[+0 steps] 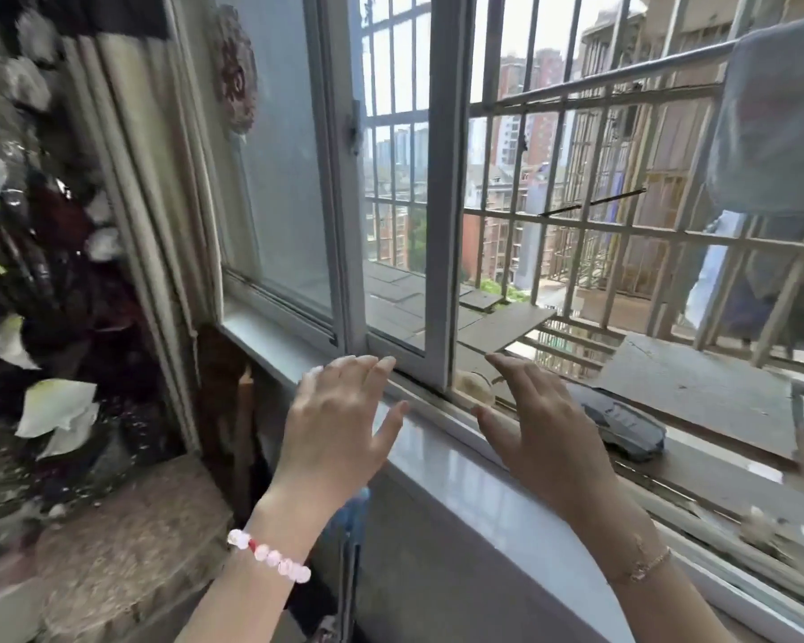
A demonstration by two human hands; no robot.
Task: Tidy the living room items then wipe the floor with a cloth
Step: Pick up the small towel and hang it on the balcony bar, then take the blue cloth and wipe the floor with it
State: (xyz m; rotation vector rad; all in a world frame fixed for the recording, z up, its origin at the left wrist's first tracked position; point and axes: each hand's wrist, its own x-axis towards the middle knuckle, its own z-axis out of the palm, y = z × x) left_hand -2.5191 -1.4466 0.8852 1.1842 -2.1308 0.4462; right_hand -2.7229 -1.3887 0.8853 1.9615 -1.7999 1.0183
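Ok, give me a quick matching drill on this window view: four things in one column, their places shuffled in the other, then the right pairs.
Things:
1 bead bracelet
2 thin chain bracelet
3 dark grey object
4 pale cloth

Places:
A draped over the rail outside
B wrist of the left hand
C lying in the window track, beyond the sill
D wrist of the right hand

Pairs: 1-B, 2-D, 3-C, 4-A.

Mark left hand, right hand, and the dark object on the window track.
left hand [340,424], head view, back of the hand
right hand [546,431], head view, back of the hand
dark object [625,426], head view, middle of its top face
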